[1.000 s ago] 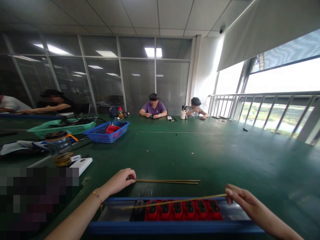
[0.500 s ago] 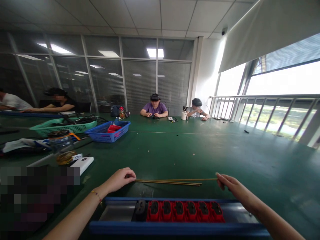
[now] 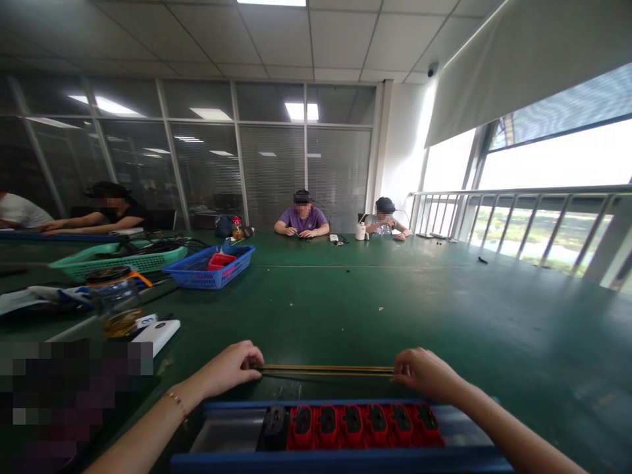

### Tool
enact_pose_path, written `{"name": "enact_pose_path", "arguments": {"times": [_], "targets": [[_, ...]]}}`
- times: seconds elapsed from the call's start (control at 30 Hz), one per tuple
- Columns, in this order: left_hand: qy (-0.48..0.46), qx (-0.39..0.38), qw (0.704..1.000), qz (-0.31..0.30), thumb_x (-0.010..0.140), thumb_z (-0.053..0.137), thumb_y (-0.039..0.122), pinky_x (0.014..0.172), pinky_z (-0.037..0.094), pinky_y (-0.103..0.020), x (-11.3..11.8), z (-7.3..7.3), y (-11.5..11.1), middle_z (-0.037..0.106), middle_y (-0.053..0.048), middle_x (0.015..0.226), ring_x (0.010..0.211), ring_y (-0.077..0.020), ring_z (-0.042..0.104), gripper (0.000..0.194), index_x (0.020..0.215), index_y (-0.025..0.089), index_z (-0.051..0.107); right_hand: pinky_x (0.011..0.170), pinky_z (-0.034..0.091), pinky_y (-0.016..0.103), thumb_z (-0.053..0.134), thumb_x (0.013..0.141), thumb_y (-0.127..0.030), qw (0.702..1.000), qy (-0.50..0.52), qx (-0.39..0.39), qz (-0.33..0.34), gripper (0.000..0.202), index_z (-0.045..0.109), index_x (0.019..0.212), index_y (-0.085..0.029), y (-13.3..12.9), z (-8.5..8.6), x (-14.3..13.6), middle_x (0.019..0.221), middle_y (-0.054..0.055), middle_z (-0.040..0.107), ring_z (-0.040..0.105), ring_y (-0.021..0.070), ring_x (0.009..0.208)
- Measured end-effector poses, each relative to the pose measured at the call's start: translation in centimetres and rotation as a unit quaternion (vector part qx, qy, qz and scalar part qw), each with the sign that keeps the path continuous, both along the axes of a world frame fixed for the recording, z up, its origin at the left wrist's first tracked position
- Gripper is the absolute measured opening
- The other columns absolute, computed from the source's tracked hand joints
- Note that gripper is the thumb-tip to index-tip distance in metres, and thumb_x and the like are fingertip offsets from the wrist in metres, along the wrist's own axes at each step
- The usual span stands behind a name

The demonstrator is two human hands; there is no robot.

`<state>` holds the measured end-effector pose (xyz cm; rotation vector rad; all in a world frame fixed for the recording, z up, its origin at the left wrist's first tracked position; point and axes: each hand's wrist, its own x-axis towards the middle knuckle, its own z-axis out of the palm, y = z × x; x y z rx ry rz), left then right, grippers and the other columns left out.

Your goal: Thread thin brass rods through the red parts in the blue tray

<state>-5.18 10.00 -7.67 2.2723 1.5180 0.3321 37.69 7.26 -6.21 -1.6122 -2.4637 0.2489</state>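
Several thin, straight, brass-coloured rods (image 3: 328, 368) lie side by side across the green table in front of me. My left hand (image 3: 237, 365) is closed on their left ends, thumb and fingers pinched together. At the right ends, my right hand (image 3: 422, 372) is closed on the rods as well, its fingertips partly hidden behind the hand. Just nearer to me than the rods runs a blue-edged metal channel (image 3: 227, 428). In it stands a row of red blocks (image 3: 353, 428) with black tops, and a black piece (image 3: 275, 424) sits at their left end.
To the left are a blue basket (image 3: 210, 270) holding a red container, a green basket (image 3: 123, 260) with cables, a glass jar (image 3: 116, 306) and a white power bank (image 3: 160, 336). Other people sit along the far side of the green table (image 3: 320, 316).
My right hand has moved left, from the tip of one longer-reaching rod to the right ends of the bunch. The rods now lie more evenly together. My left hand keeps its pinch.
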Motion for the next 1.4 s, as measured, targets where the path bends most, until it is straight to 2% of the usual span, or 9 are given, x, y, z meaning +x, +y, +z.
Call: {"name": "enact_pose_path", "arguments": {"times": [0.27,0.47,0.6,0.73,0.9,1.03,1.2,1.33,1.4], "targets": [[0.136,0.072,0.987,-0.033,0.073,0.053,0.031,0.068,0.039,-0.024,1.1,1.7,-0.1,0.06,-0.001,0.082,0.078,-0.0167,0.056,0.013,0.077,0.022,0.062,0.068,0.039,0.033,0.054,0.075,-0.023,0.978,-0.201,0.051,-0.011,0.014,0.061,0.086,-0.018,0.5,1.5,-3.1,0.079,0.009,0.069,0.063,0.0277,0.079],[0.193,0.115,0.972,-0.074,0.07,0.053,0.021,0.072,0.039,-0.027,2.7,2.8,-0.4,0.062,-0.001,0.088,0.084,-0.0191,0.056,0.018,0.086,0.025,0.06,0.077,0.036,0.036,0.057,0.069,-0.018,0.979,-0.193,0.049,0.042,0.03,0.056,0.099,-0.02,1.2,1.5,-3.5,0.098,0.01,0.063,0.057,0.0267,0.093],[0.189,0.082,0.976,-0.07,0.065,0.049,0.013,0.065,0.039,-0.025,3.4,2.6,-0.2,0.062,0.0,0.083,0.078,-0.0172,0.056,0.02,0.079,0.023,0.059,0.074,0.037,0.033,0.052,0.065,-0.009,0.979,-0.19,0.011,0.081,0.034,0.059,0.096,-0.022,2.2,1.4,-4.0,0.094,0.007,0.065,0.059,0.0243,0.091],[0.189,0.071,0.978,-0.051,0.058,0.048,0.01,0.056,0.036,-0.023,3.7,2.1,-0.1,0.061,0.0,0.076,0.07,-0.0162,0.056,0.022,0.075,0.022,0.058,0.067,0.038,0.031,0.054,0.059,-0.01,0.976,-0.198,-0.02,0.085,0.033,0.061,0.09,-0.022,3.3,1.0,-4.3,0.087,0.006,0.066,0.06,0.0246,0.084],[0.166,0.064,0.983,-0.04,0.061,0.046,0.014,0.063,0.038,-0.023,3.3,2.2,-0.3,0.061,0.0,0.078,0.074,-0.016,0.055,0.018,0.072,0.021,0.059,0.057,0.036,0.024,0.053,0.058,-0.014,0.992,-0.085,-0.045,0.085,0.024,0.062,0.079,-0.019,3.8,0.0,-3.0,0.081,0.004,0.064,0.057,0.0192,0.072],[0.02,0.004,1.0,-0.02,0.069,0.046,0.024,0.069,0.04,-0.023,3.0,3.5,-1.5,0.059,0.0,0.08,0.076,-0.0148,0.054,0.016,0.077,0.018,0.058,0.053,0.034,0.02,0.047,0.067,-0.014,0.986,0.119,-0.086,0.083,0.014,0.057,0.076,-0.017,2.8,0.6,-1.2,0.067,-0.002,0.054,0.048,0.0116,0.06],[-0.157,-0.036,0.987,0.008,0.075,0.043,0.029,0.073,0.041,-0.023,4.1,6.0,-4.7,0.059,-0.001,0.086,0.082,-0.0159,0.053,0.022,0.091,0.018,0.054,0.051,0.03,0.019,0.045,0.074,-0.017,0.945,0.304,-0.107,0.046,0.01,0.051,0.082,-0.018,-0.9,2.4,-0.2,0.062,-0.006,0.041,0.037,0.0091,0.056],[-0.174,-0.039,0.983,0.033,0.077,0.047,0.037,0.07,0.041,-0.022,5.1,7.2,-7.5,0.057,0.0,0.084,0.079,-0.0162,0.053,0.032,0.104,0.022,0.052,0.05,0.029,0.019,0.044,0.076,-0.015,0.937,0.329,-0.113,0.021,0.02,0.049,0.095,-0.02,-4.4,2.9,-0.2,0.06,-0.007,0.035,0.034,0.009,0.055],[-0.17,-0.052,0.984,0.032,0.078,0.046,0.042,0.069,0.041,-0.02,5.4,7.3,-8.5,0.057,0.001,0.081,0.078,-0.0156,0.052,0.031,0.1,0.022,0.055,0.052,0.031,0.019,0.047,0.079,-0.02,0.933,0.334,-0.13,0.027,0.023,0.047,0.102,-0.021,-5.8,3.0,0.1,0.063,-0.007,0.037,0.036,0.0093,0.056]]}}
